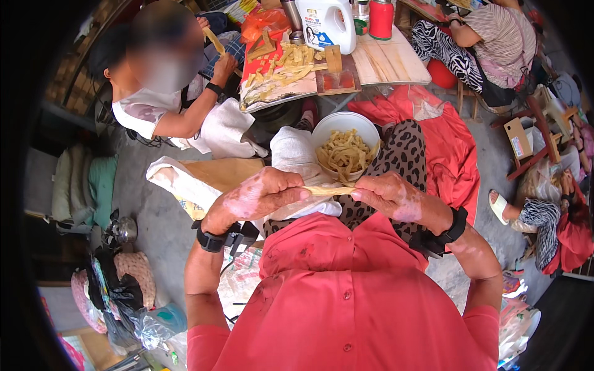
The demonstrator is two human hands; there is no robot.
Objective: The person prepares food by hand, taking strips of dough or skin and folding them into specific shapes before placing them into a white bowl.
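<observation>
One view, head | pale yellow strip (pixel 329 191): held stretched crosswise before the red shirt (pixel 346 309) | fingers: one end pinched by the left hand (pixel 266 190); the other pinched by the right hand (pixel 393 195) | beyond: white bucket (pixel 322 128), partly filled with curled strips (pixel 346 151); table (pixel 393 65), topped by a white jug (pixel 328 28)

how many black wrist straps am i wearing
2: the left strap is just behind your left hand, the right strap just behind your right hand.
</observation>
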